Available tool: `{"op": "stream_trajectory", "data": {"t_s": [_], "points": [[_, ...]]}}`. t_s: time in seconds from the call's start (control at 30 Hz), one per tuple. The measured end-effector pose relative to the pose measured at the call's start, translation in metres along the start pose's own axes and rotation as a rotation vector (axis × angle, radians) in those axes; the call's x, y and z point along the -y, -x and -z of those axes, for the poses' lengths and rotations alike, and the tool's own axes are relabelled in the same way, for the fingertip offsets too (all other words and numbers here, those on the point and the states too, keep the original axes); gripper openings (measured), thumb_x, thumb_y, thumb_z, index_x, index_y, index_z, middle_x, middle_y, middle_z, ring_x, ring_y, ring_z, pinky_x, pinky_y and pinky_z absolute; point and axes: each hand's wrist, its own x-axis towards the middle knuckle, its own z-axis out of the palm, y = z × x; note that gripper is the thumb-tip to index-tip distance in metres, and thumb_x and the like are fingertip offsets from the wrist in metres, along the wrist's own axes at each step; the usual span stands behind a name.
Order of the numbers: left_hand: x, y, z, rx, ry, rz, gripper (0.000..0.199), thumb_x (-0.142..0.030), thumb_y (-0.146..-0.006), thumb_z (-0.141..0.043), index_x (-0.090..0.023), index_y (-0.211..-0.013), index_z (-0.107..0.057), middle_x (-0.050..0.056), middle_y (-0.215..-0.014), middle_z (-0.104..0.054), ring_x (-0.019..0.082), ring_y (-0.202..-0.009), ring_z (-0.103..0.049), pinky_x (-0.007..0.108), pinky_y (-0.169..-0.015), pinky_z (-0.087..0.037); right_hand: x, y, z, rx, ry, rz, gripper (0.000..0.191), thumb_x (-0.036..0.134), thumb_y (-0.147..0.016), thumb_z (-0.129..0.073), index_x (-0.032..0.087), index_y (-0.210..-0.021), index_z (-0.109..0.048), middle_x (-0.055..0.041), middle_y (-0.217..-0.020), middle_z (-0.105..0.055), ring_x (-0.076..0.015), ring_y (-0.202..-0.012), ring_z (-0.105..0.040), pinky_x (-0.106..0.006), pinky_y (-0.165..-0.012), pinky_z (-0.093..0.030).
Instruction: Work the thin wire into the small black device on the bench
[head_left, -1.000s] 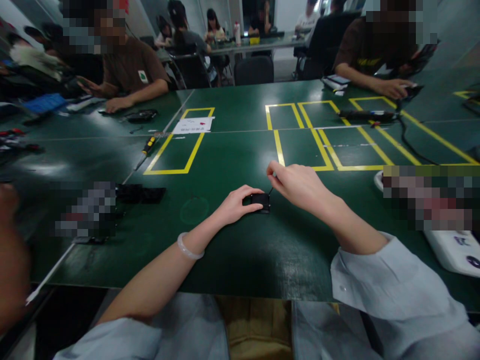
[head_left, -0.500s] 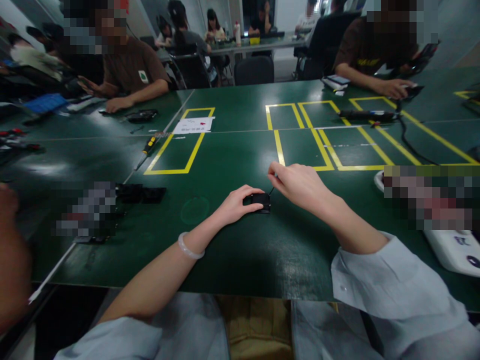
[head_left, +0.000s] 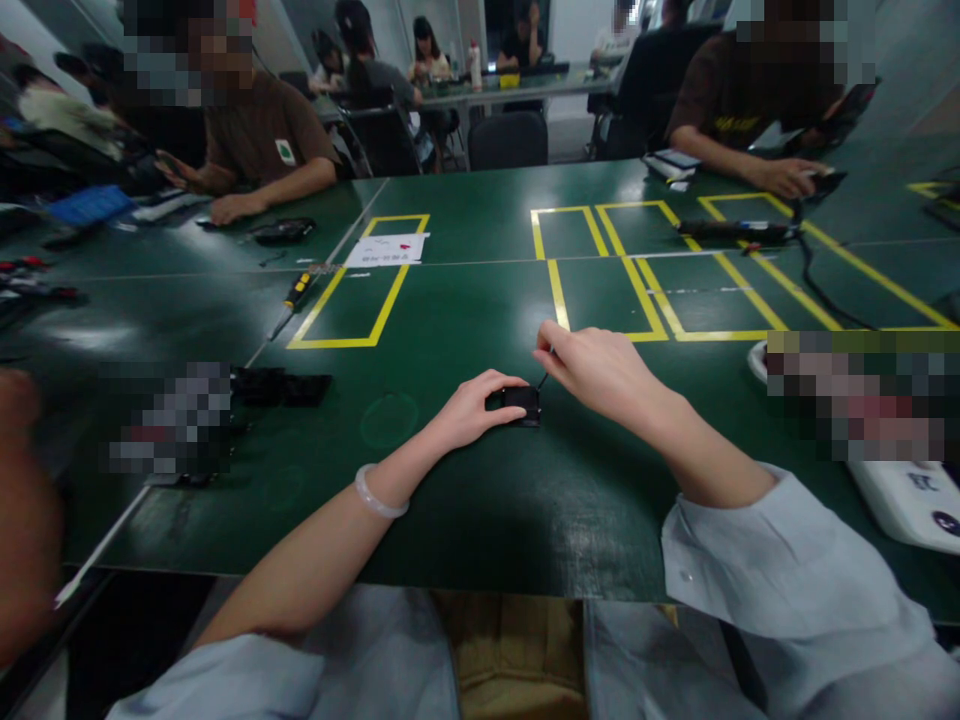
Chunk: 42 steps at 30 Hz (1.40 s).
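A small black square part [head_left: 523, 402] lies on the green table [head_left: 480, 500] in front of me. My left hand [head_left: 484, 405] grips it from the left, fingers along its far edge and thumb on its near side. To its right, my right hand [head_left: 592, 370] pinches a thin dark tool [head_left: 546, 377], whose lower end meets the part's far right corner. The tool's upper end is mostly hidden by the fingers.
A yellow-black screwdriver [head_left: 298, 290] and a paper label [head_left: 388, 250] lie ahead left. Black parts [head_left: 281, 386] sit at left, near another person's arm [head_left: 26, 510]. A white case [head_left: 911, 500] is at right. Two people sit opposite.
My right hand has shifted very slightly at the fingertips. My left hand and the black part stay in place.
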Motion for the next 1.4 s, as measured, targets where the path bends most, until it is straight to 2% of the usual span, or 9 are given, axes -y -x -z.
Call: {"op": "stream_trajectory", "data": {"t_s": [0.3, 0.57, 0.9, 1.17, 1.4], "points": [[-0.0005, -0.0001, 0.0006, -0.003, -0.004, -0.006, 0.039, -0.044, -0.086, -0.061, -0.023, -0.118, -0.061, 0.005, -0.106, -0.061, 0.022, -0.100, -0.059, 0.033, -0.090, -0.044, 0.0003, 0.0003, -0.0024, -0.023, -0.049, 0.006, 0.027, 0.028, -0.093, -0.032, 0.020, -0.113, -0.048, -0.0055, -0.080, -0.069, -0.0188, -0.062, -0.061, -0.027, -0.051, -0.020], [-0.0003, 0.0001, 0.0006, -0.001, 0.000, -0.012, 0.039, -0.045, -0.087, -0.060, -0.023, -0.118, -0.061, 0.005, -0.108, -0.061, 0.022, -0.100, -0.059, 0.034, -0.092, -0.043, 0.0012, 0.0001, 0.0011, -0.003, -0.028, -0.006, 0.028, 0.039, -0.096, -0.032, 0.020, -0.106, -0.051, -0.0064, -0.080, -0.069, -0.0211, -0.069, -0.064, -0.027, -0.053, -0.021], [0.0005, 0.0001, 0.0002, -0.008, -0.009, -0.022, 0.038, -0.044, -0.086, -0.061, -0.022, -0.117, -0.061, 0.004, -0.105, -0.060, 0.020, -0.098, -0.059, 0.032, -0.089, -0.043, 0.0010, 0.0007, -0.0013, -0.031, -0.047, -0.009, 0.026, 0.028, -0.092, -0.034, 0.020, -0.111, -0.049, -0.0053, -0.080, -0.069, -0.0192, -0.064, -0.062, -0.027, -0.051, -0.019], [0.0014, 0.0003, -0.0004, 0.000, -0.004, -0.017, 0.038, -0.044, -0.087, -0.061, -0.023, -0.119, -0.061, 0.005, -0.106, -0.060, 0.021, -0.099, -0.058, 0.033, -0.090, -0.043, 0.0011, -0.0003, -0.0012, -0.031, -0.037, -0.007, 0.027, 0.038, -0.096, -0.033, 0.021, -0.105, -0.052, -0.0056, -0.079, -0.069, -0.0204, -0.067, -0.063, -0.027, -0.052, -0.019], [0.0007, 0.0001, -0.0004, 0.001, -0.004, -0.014, 0.039, -0.044, -0.087, -0.061, -0.022, -0.119, -0.061, 0.005, -0.106, -0.060, 0.021, -0.099, -0.058, 0.032, -0.089, -0.044, 0.0015, -0.0009, -0.0014, -0.001, -0.047, -0.021, 0.028, 0.030, -0.094, -0.031, 0.020, -0.113, -0.050, -0.0063, -0.081, -0.070, -0.0194, -0.065, -0.062, -0.027, -0.054, -0.023]]}}
